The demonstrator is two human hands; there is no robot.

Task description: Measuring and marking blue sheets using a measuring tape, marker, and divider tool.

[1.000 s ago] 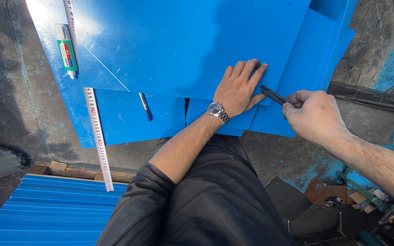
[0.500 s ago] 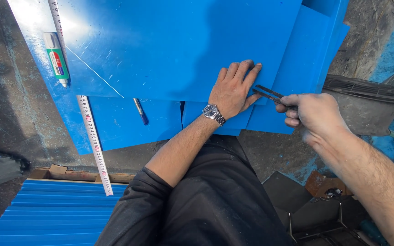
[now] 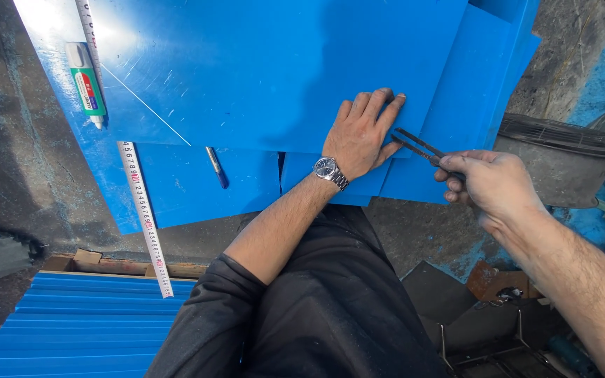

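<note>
Sheets of blue plastic lay stacked and fanned over the dark bench (image 3: 8, 175), and the top sheet (image 3: 274, 70) carried the left hand (image 3: 362, 133), pressed flat with fingers spread near its lower right corner. The right hand (image 3: 488, 183) was closed around a pair of dark metal dividers (image 3: 418, 148), gripping them at the hinge end, the two thin legs slightly parted and pointing toward the left thumb and the sheet's edge.

The sheet looked stiff but thin, smooth and probably slick (bright glare showed at its far left), so it would likely slide on the sheets beneath unless weighted from above, as the flat palm was doing. Lifting it would go best by a free edge or corner, with support against sagging. The dividers seemed rigid and light, with sharp tips, and were safest held well back from the points.

A white marker with a green label (image 3: 87, 82) lay on the sheets at the left, beside a steel ruler (image 3: 141, 210) that ran down over the sheet's edge. A blue pen (image 3: 216, 166) lay on a lower sheet, and a corrugated blue panel (image 3: 78, 322) sat below.
</note>
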